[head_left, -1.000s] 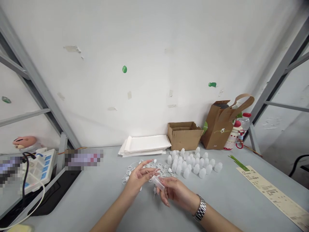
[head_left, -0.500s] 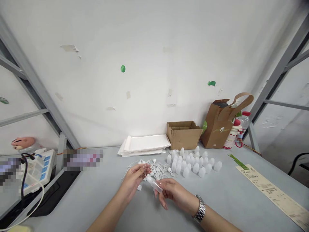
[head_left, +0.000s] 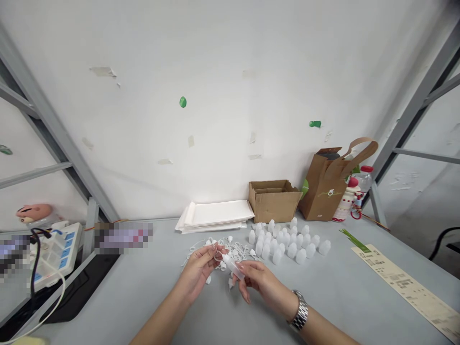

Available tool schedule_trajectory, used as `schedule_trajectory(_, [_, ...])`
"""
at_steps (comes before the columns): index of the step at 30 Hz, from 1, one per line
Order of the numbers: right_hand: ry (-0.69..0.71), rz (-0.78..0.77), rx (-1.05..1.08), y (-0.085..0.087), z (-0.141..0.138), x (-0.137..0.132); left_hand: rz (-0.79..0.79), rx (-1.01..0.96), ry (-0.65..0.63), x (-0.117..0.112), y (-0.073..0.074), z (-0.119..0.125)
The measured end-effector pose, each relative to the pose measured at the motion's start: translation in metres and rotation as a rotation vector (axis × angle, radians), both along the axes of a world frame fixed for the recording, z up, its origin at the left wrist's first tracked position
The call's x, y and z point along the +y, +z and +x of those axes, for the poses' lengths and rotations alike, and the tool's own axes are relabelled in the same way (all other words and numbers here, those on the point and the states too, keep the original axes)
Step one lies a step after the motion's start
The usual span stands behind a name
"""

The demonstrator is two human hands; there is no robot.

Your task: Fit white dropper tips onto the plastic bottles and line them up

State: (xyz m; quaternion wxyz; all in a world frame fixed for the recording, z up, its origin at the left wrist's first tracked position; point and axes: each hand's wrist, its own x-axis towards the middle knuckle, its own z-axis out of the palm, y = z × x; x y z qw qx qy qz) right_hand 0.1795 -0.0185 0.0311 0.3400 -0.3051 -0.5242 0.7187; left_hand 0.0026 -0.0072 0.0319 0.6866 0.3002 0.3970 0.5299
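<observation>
A small translucent squeeze bottle (head_left: pixel 233 267) is tilted in my right hand (head_left: pixel 264 282), its narrow top pointing up and left. My left hand (head_left: pixel 199 268) is closed in a pinch on a thin white cord (head_left: pixel 217 257) right beside the bottle's top. Whether the cord is attached to the bottle I cannot tell. Under my right fingers a small white pointed piece (head_left: pixel 230 284) shows; I cannot make out if it is held or lies on the table. Just behind both hands lies a tangled pile of white caps with cords (head_left: pixel 239 253).
Several translucent bottles (head_left: pixel 287 242) stand grouped behind and right of my right hand. Farther back are white flat packages (head_left: pixel 219 213), an open cardboard box (head_left: pixel 275 206) and a brown paper bag (head_left: pixel 319 191). A power strip (head_left: pixel 68 254) sits left; a long paper strip (head_left: pixel 406 282) lies right.
The bottle in my right hand has moved slightly up and to the right. The small pointed piece below my right fingers shows more clearly. My left hand has barely moved.
</observation>
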Motion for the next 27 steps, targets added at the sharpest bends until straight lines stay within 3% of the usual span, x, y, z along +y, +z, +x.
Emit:
schedule_trajectory(16, [-0.017,0.029,-0.035,-0.007,0.0,0.003,0.011,0.012,0.013,0.001,0.001,0.001])
schedule_trajectory(27, [-0.071,0.093,-0.109,-0.011,-0.005,0.001,0.085,0.191,0.037,-0.001,0.002,0.001])
